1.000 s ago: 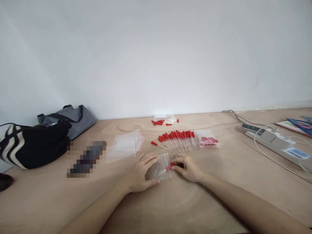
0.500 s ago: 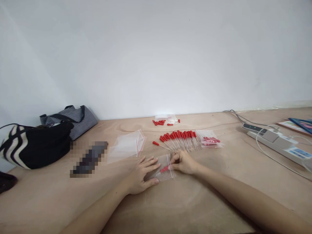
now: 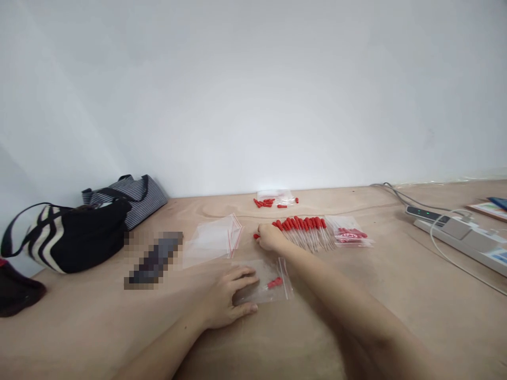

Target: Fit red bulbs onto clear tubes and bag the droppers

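My left hand (image 3: 227, 301) lies flat with its fingers spread, pressing a clear zip bag (image 3: 287, 296) against the table. Inside this bag are red-bulbed droppers (image 3: 274, 283), near its zip end; I cannot tell how many. My right hand (image 3: 271, 238) reaches past the bag, fingers closed on the red bulb of a dropper (image 3: 256, 237) at the left end of the row. Most of that dropper is hidden by the hand. Beside it, several droppers (image 3: 303, 224) with red bulbs and clear stems lie side by side, bulbs away from me.
Flat zip bags (image 3: 209, 237) lie left of the row. A filled zip bag (image 3: 350, 232) is at its right. Loose red bulbs (image 3: 264, 202) lie near the wall. A pixelated dark object (image 3: 156, 258) and bags (image 3: 91, 232) are left; a power strip (image 3: 455, 232) is right.
My right hand has left the zip bag and moved up and left to the row, closing on a dropper's bulb. My left hand still presses the bag. The view has shifted slightly.
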Available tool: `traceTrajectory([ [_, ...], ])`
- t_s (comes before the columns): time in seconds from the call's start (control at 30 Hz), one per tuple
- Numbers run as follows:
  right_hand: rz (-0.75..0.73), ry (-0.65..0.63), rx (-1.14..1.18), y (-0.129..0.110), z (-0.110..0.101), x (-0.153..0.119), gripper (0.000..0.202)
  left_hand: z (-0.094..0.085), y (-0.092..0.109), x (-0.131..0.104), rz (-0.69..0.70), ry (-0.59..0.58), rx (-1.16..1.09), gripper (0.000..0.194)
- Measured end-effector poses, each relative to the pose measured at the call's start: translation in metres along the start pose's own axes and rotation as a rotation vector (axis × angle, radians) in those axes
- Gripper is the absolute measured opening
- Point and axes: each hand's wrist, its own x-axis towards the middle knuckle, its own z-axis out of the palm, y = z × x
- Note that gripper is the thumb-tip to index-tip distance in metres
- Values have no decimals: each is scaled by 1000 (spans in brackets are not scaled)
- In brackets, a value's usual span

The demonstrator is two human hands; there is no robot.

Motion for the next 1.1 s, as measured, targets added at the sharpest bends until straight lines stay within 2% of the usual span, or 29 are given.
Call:
traceTrajectory([
  [0.07,-10,-5,13,-3,-2,1,12,1,-1,-1,-23,-26,2,50],
  [0.17,-62,39,81,4,-16,-6,7,1,-1,0,-52,-49,-3,51],
  [0.3,-95,181,243,36,-41,-37,17,-3,2,2,-76,-72,-10,49],
  [0.4,-56,394,814,67,-48,-70,25,-5,5,4,-85,-93,0,48],
  [0.47,20,422,998,83,-44,-89,36,-4,5,6,-92,-99,-3,48],
  [0.53,91,419,1079,91,-37,-103,41,-4,5,7,-95,-96,-7,48],
  [0.63,170,406,1159,92,-27,-112,43,-3,3,8,-92,-94,-4,48],
  [0.83,258,332,1305,73,-20,-116,46,-4,3,8,-94,-104,-2,49],
  [0.93,272,246,1357,65,-18,-122,44,-3,3,8,-94,-94,-9,49],
  [1.0,240,165,1311,63,-15,-126,39,-3,4,9,-90,-91,-10,49],
  [1.1,123,93,1079,66,-9,-129,30,-3,4,9,-95,-103,0,49],
])
